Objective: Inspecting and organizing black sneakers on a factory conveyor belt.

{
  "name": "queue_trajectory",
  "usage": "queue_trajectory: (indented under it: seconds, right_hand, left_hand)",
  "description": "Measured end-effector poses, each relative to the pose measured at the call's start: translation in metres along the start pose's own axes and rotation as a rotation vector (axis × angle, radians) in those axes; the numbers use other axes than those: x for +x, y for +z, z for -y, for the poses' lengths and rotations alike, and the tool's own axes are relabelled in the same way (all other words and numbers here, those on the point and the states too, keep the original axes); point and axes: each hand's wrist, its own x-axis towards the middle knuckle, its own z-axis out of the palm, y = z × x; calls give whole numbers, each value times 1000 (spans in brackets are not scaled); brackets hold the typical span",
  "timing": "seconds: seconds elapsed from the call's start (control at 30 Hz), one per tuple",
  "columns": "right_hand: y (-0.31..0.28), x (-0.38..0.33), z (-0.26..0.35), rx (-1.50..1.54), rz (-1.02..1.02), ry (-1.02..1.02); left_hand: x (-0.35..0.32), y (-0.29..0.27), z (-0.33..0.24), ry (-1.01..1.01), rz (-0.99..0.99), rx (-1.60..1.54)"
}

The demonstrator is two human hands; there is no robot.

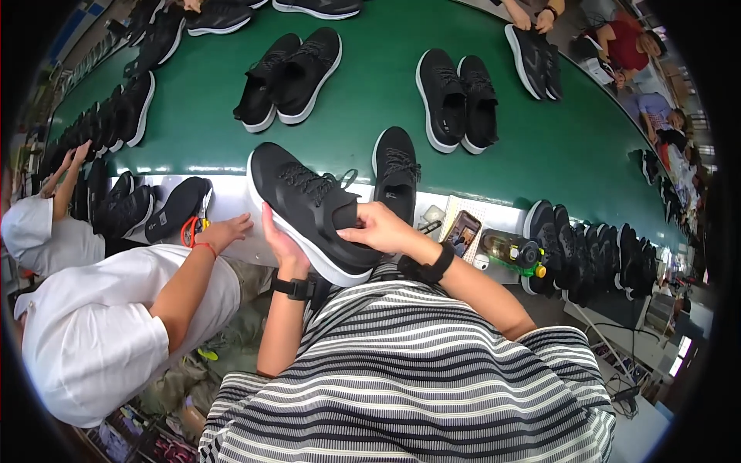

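Note:
A black sneaker (305, 204) with a white sole is held up in front of me, toe pointing away and to the left. My left hand (282, 245) supports it from below, along the sole's left side. At the collar, my right hand (378, 230) pinches the heel edge, its thumb outside and its fingers partly hidden by the shoe. Just behind stands a second black sneaker (396, 166), apart from both hands, its heel hidden by my right hand.
Pairs of black sneakers (293, 77) rest on the green table (363, 92). To my right lie a phone (463, 234), a bottle (509, 251) and a row of sneakers (567, 247). At my left, a co-worker in white (131, 316) reaches near orange-handled scissors (191, 228). Other people work farther off.

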Motion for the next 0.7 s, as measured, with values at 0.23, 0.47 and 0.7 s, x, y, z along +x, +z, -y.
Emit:
queue_trajectory:
  seconds: [0.23, 0.47, 0.7]
  right_hand:
    - [-3, -23, -11, -640, -130, -505]
    - [8, -27, 27, -568, -201, -476]
    - [-71, -17, 38, -108, -437, -148]
  left_hand:
    - [6, -20, 6, 47, 49, 3]
    - [12, -39, 10, 5, 159, -78]
    - [25, -74, -8, 73, 57, -3]
